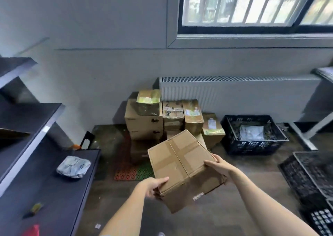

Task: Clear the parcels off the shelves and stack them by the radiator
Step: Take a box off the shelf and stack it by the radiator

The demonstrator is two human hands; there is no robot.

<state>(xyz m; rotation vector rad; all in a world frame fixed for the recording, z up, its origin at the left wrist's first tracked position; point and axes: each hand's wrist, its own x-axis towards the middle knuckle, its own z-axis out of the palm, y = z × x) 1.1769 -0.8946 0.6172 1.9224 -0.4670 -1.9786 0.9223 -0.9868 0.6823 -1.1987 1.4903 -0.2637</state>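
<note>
Gripping a taped box (182,165) at lower centre of the frame, left hand (153,186) curled on its near corner, right hand (219,165) clasping its right edge. Holding it tilted above the floor, in front of the stack (173,116) beside the radiator (252,93) at centre.

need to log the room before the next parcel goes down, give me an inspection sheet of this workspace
surface: dark floor; an orange and green mat lies in front of the stack.
job's things: taped cardboard box carried tilted in both hands; stack of cardboard parcels at the left end of the white radiator; one grey plastic-wrapped parcel left on the dark shelf.
clutter: small scraps on the shelf and floor, too blurred to name.
grippers: left hand grips the box's near corner; right hand holds its right edge.
cables: nothing seen.
surroundings: black crate holding a pale bag, more crates at right, barred window above.
</note>
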